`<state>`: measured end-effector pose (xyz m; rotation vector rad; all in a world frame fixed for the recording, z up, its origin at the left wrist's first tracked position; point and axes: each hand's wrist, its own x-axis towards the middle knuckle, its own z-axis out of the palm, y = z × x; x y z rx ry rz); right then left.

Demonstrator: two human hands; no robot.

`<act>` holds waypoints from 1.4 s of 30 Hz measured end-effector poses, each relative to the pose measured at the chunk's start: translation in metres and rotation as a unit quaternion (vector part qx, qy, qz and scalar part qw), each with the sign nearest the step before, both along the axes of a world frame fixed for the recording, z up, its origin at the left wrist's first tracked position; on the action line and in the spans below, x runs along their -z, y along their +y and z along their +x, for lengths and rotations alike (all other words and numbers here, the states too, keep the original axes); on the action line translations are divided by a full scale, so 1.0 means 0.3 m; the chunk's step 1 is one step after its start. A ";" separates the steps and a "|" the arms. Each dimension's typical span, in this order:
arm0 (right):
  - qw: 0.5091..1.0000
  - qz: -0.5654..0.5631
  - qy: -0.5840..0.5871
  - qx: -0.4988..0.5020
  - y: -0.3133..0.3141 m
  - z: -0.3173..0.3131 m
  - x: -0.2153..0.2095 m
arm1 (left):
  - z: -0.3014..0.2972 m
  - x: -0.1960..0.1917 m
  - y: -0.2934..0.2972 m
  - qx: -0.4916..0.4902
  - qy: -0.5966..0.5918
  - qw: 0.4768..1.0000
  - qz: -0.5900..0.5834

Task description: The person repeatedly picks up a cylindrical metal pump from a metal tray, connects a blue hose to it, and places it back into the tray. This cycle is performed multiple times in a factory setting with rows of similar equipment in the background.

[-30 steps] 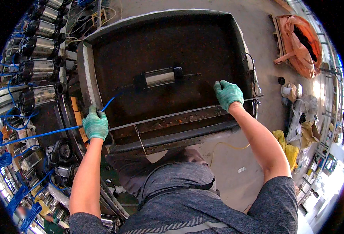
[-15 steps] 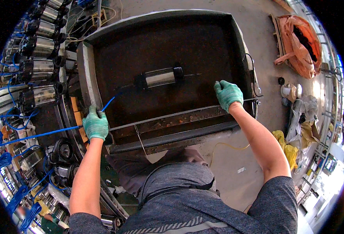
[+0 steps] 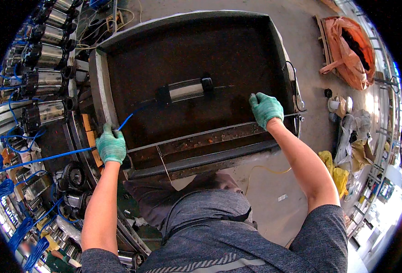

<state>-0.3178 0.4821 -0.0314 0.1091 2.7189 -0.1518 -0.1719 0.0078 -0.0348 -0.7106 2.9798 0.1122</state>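
My left hand (image 3: 111, 144), in a green knitted glove, is closed around a blue cable (image 3: 66, 153) at the near left corner of a large dark tank (image 3: 102, 82). Past the glove, the cable slants into the tank toward a cylindrical motor (image 3: 186, 91) with a shiny metal middle and black ends. The motor lies tilted near the tank's middle, its outline dim in the dark. My right hand (image 3: 267, 109), gloved the same way, hovers over the tank's right side with curled fingers. Whatever it may hold is hidden.
A narrow metal bar (image 3: 201, 136) spans the tank's near side. Similar metal cylinders (image 3: 46, 56) stand in a row at the left, with coils of blue cable (image 3: 0, 189) below them. An orange sack (image 3: 342, 50) and wire spools (image 3: 340, 105) are on the floor at right.
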 end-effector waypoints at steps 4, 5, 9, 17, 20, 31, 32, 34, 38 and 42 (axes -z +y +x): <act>1.000 -0.002 -0.005 -0.001 -0.003 -0.003 -0.009 | 0.007 0.015 -0.012 -0.006 -0.014 1.000 -0.007; 1.000 -0.002 -0.004 0.000 -0.003 -0.002 -0.009 | 0.006 0.014 -0.011 -0.008 -0.015 1.000 -0.006; 1.000 0.000 -0.004 0.004 -0.004 -0.002 -0.009 | -0.001 0.000 -0.004 -0.013 -0.028 1.000 0.003; 1.000 0.000 -0.003 0.005 -0.008 -0.002 -0.018 | -0.001 -0.002 0.002 -0.011 -0.025 1.000 -0.015; 1.000 -0.001 0.006 0.003 -0.003 0.002 -0.006 | 0.000 -0.001 0.000 -0.012 -0.027 0.999 -0.014; 1.000 -0.015 0.005 0.018 0.000 0.002 0.005 | -0.001 -0.022 0.010 -0.006 0.007 1.000 0.007; 1.000 -0.018 0.016 0.016 0.001 0.005 0.007 | 0.000 -0.021 0.009 -0.003 0.012 1.000 0.009; 0.999 -0.022 0.039 0.011 0.006 0.013 0.020 | 0.004 -0.017 0.006 0.003 0.022 1.000 0.015; 0.999 -0.010 0.034 0.005 0.010 0.008 0.032 | 0.001 -0.012 0.000 0.006 0.010 1.000 0.006; 0.999 -0.013 0.034 0.001 0.014 0.007 0.025 | 0.009 -0.011 0.004 0.027 0.069 0.997 0.010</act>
